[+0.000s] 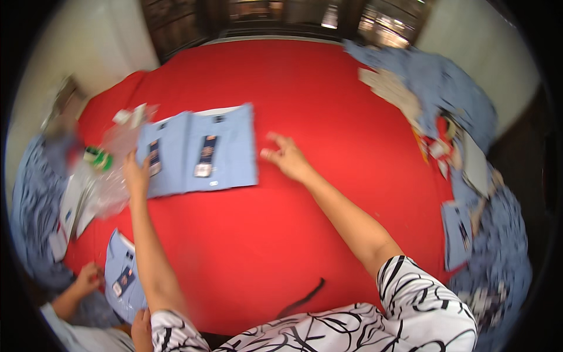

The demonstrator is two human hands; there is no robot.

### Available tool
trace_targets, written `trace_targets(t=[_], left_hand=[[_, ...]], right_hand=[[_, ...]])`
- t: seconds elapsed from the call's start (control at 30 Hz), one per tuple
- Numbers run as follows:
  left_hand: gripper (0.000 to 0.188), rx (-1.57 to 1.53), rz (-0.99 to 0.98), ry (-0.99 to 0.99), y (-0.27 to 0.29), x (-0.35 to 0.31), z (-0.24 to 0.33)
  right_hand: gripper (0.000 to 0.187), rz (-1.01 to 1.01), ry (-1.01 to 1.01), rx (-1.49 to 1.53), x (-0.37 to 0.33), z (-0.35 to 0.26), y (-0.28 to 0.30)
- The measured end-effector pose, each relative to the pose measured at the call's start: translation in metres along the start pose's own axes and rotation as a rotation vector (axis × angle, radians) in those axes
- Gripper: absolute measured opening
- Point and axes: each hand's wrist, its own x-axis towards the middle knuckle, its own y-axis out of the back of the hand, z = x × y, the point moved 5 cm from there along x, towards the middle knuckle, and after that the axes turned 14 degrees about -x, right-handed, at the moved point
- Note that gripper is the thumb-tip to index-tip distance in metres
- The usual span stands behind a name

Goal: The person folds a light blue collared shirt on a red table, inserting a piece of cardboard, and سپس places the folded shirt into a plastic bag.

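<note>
While left grip [136, 174] pinches, shirt [199, 151] extends rightward.

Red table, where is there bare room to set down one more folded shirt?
The red table is bare beyond the folded blue shirt to the far edge, and near, between both forearms, save a dark strap. The left edge, with clear plastic bags, and the right edge, under blue garments, are crowded.

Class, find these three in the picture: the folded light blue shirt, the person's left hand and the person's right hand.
folded light blue shirt [226, 146]: head view, on the bare cloth right of its tag.
left hand [136, 175]: head view, on the back of the hand.
right hand [287, 157]: head view, on the back of the hand.
</note>
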Motion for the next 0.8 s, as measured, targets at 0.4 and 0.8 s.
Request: trace_targets(t=[0.4, 0.8], left_hand=[[0.047, -0.262, -0.623, -0.121, -0.1, -0.287, 0.304], [0.046, -0.087, -0.475, -0.23, -0.116, -0.309, 0.319]], right_hand=[[0.033, -0.654, 0.682, 0.754, -0.483, -0.033, 0.218], [0.043, -0.287, 0.295, 0.426, -0.608, 0.015, 0.241]])
